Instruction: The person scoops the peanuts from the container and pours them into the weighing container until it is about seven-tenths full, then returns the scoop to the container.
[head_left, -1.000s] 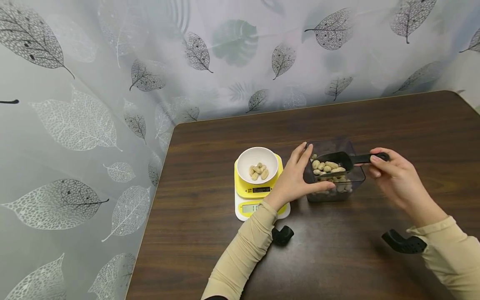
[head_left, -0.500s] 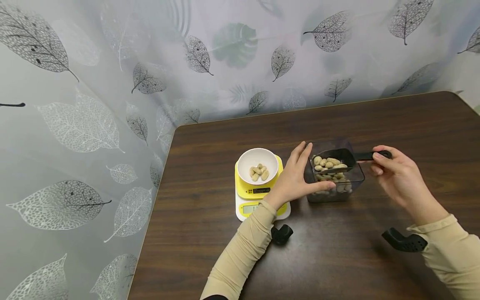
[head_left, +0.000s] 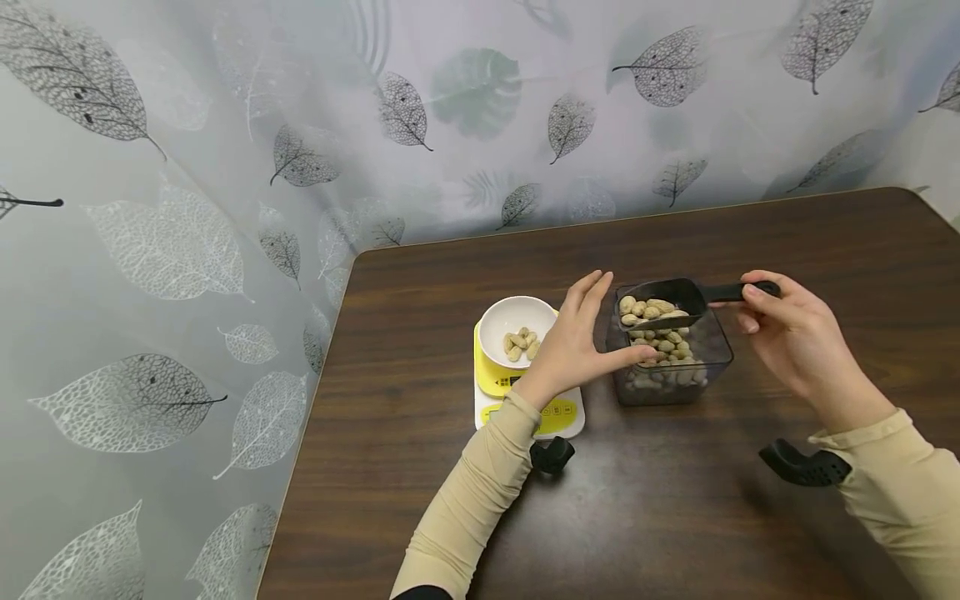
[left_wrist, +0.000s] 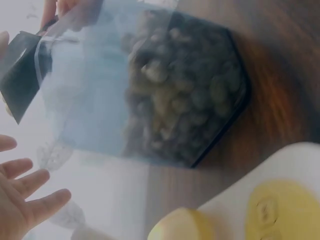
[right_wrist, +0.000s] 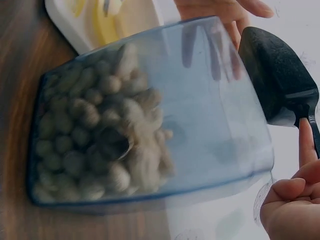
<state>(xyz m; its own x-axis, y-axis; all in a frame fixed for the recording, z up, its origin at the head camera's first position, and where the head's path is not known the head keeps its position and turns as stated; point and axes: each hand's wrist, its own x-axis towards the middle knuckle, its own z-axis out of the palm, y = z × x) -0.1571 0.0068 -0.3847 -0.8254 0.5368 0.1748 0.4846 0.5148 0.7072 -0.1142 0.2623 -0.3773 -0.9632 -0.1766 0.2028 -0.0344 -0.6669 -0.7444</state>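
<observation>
The right hand (head_left: 798,337) pinches the black scoop (head_left: 688,296), loaded with peanuts (head_left: 647,309), above the bin (head_left: 712,340); the left hand (head_left: 576,342), fingers spread, hovers toward its nine o'clock.

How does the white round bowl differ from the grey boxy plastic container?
The white round bowl is opaque and shallow; the grey boxy plastic container is see-through and deeper. The bowl sits on a yellow-and-white scale; the container stands on the brown wood-grain table. The bowl holds a few unshelled peanuts; the container holds many more. Both are open-topped.
</observation>
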